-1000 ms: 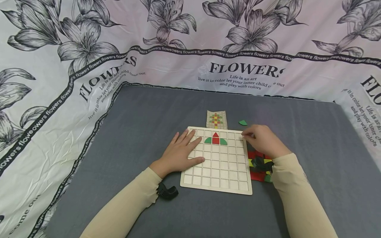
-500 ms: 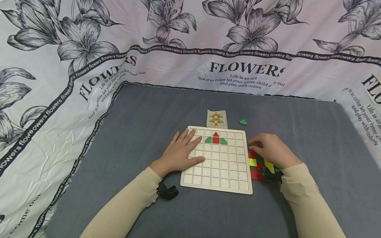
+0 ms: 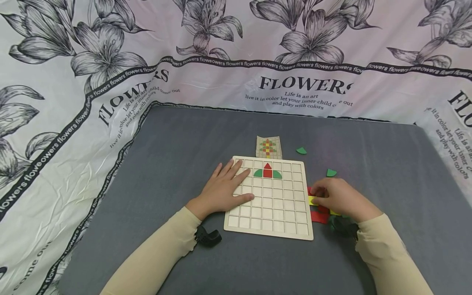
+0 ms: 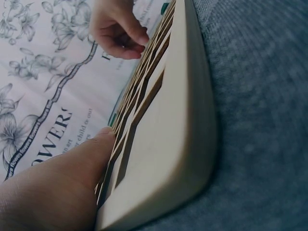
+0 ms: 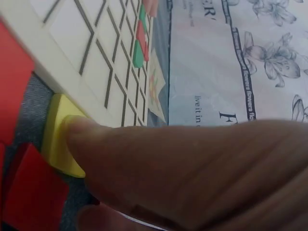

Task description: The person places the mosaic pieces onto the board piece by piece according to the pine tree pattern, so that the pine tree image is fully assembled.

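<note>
My left hand (image 3: pixel 220 189) lies flat with spread fingers on the left side of a wooden grid board (image 3: pixel 273 205). In the left wrist view its thumb (image 4: pixel 72 178) stretches over the board's rim. On the board sit a red triangle (image 3: pixel 267 166), a red square tile (image 3: pixel 267 173) and two green quarter-round tiles (image 3: pixel 258 173). Beside the board's right edge, my right hand (image 3: pixel 341 196) has loosely bent fingers. Its thumb (image 5: pixel 96 139) touches a flat yellow tile (image 5: pixel 57 137), with the index finger apart from it. Red tiles (image 5: pixel 36 192) lie around the yellow one.
A pattern card (image 3: pixel 268 147) lies at the board's far edge. Two loose green tiles lie on the grey cloth (image 3: pixel 177 147) at the right: a farther green tile (image 3: pixel 301 150) and a nearer green tile (image 3: pixel 331 173). Flower-printed fabric (image 3: pixel 221 82) borders the table.
My right hand has moved from the board's top right corner toward me, down to the loose tiles. A green tile now shows beyond it. My left hand has stayed put.
</note>
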Action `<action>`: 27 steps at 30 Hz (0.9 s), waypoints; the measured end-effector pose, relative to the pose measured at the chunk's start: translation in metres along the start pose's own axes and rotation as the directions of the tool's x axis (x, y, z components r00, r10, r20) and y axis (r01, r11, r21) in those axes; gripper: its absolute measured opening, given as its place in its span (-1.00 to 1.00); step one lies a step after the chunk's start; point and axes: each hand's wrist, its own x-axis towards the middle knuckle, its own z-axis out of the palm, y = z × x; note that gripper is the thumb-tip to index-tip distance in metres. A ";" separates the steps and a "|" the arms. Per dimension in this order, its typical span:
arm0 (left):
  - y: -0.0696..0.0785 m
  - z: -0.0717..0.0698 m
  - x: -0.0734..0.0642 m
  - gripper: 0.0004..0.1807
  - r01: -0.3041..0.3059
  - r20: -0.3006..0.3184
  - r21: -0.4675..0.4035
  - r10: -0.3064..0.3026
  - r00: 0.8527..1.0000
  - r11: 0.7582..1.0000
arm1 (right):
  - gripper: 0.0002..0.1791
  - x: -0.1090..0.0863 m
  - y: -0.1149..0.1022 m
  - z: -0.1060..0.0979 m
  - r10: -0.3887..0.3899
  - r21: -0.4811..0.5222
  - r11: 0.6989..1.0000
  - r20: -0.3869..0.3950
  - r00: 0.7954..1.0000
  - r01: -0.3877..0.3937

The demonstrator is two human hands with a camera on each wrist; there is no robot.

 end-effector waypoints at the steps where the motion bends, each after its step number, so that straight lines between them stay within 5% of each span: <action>1: 0.000 0.000 0.000 -0.04 -0.001 0.000 0.002 0.001 1.000 1.000 | -0.86 -0.001 0.000 0.001 -0.002 -0.003 1.000 0.004 1.000 0.002; 27: -0.001 0.002 0.000 -0.05 -0.003 -0.005 0.000 0.003 1.000 1.000 | -0.86 -0.010 -0.001 0.006 -0.030 -0.061 0.998 -0.068 0.997 0.026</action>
